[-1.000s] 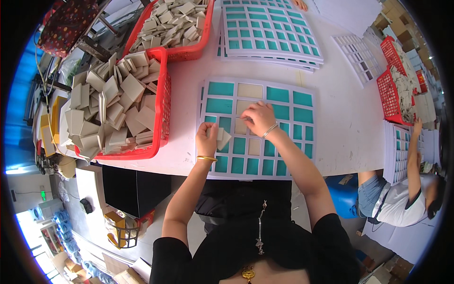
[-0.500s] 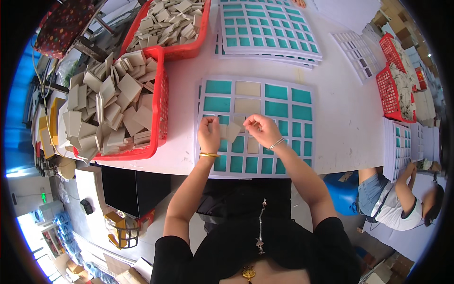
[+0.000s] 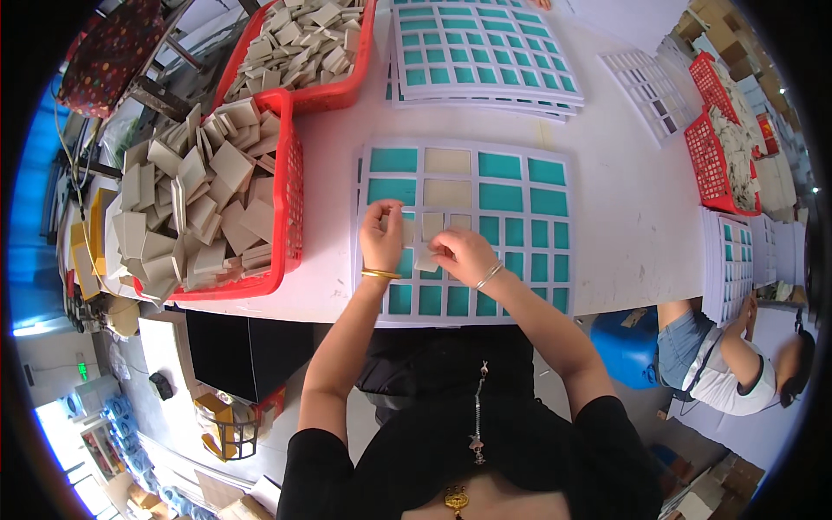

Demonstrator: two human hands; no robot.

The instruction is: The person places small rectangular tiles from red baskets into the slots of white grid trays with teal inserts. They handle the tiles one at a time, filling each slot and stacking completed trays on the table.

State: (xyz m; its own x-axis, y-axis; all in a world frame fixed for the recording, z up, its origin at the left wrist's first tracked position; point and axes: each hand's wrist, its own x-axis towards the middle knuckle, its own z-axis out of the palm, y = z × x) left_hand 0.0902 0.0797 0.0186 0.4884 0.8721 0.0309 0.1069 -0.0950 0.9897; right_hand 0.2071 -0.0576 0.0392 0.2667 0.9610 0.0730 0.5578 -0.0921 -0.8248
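Observation:
In front of me lies a white lattice panel (image 3: 524, 152) with a teal backing showing through its openings. Beige cardboard pieces fill a few openings, among them a large piece (image 3: 447, 192) in the upper part and a small square piece (image 3: 432, 226) between my hands. Over the panel's left side, my left hand (image 3: 381, 243) is closed, pinching small beige pieces (image 3: 406, 230) partly hidden by its fingers. My right hand (image 3: 468, 257) pinches the edge of a small pale square (image 3: 425, 258), tilted over an opening in the lower middle.
Two red baskets (image 3: 295, 186) heaped with beige cardboard pieces stand at the left. Stacked teal-backed panels (image 3: 485, 52) lie at the far side. To the right are an empty white lattice (image 3: 646, 91), more red baskets (image 3: 715, 165) and a seated person (image 3: 728, 364).
My right hand has moved down and toward me with a small pale square. A beige square now shows in the opening between my hands. My left hand stays nearly in place.

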